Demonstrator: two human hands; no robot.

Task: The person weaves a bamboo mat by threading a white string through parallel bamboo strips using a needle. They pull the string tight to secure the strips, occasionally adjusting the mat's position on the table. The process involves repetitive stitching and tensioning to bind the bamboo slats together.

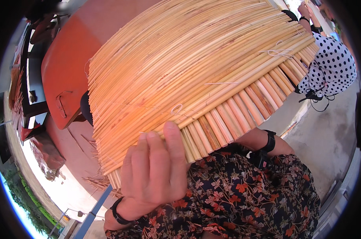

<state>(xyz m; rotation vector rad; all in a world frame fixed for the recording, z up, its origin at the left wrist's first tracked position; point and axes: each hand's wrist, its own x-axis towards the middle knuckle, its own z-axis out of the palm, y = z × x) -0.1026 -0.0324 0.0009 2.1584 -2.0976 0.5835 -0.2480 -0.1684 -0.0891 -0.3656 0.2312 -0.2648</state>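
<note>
A large panel of straw-coloured reeds [148, 75] fills the middle of the view, with long reeds side by side and a row of short cut reeds [244, 107] crosswise along its near right edge. My left hand [154, 171] is closed over the near edge, its fingertips on the long border reed. Beside the fingertips is a small loop of white thread [176, 107]. Farther along the border lie a thin white strand [221, 83] and a looser tangle of thread [282, 51]. My right forearm [254, 139], with a black wristband, passes beneath the panel, which hides that hand.
An orange-red chair [67, 67] stands beyond the panel at left, with a thin wire-like piece [61, 104] on it. Reed scraps [99, 181] lie on the floor near a blue-grey bar [93, 211]. A person in polka-dotted clothing [329, 63] is at the far right.
</note>
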